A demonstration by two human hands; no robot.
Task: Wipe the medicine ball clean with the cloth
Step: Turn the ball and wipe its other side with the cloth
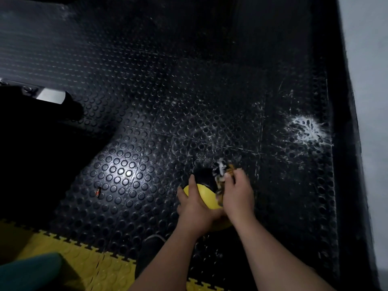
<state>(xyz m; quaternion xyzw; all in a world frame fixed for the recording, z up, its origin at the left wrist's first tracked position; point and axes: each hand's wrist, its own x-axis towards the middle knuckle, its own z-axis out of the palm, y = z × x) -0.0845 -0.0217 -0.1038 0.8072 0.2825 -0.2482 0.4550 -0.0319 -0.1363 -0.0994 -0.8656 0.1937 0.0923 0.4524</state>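
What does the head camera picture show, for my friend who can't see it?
A person's left hand holds a yellow and black medicine ball while the right hand rubs a patterned cloth against it. Below is a dark studded floor mat with a white splatter.

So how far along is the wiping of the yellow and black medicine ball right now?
Done: the ball is picked up; the left hand holds the medicine ball off the studded floor. In hand: the right hand presses the patterned cloth against the ball's right side. Left: the frame can't show how clean the ball is, and the side under the left hand isn't yet being wiped.
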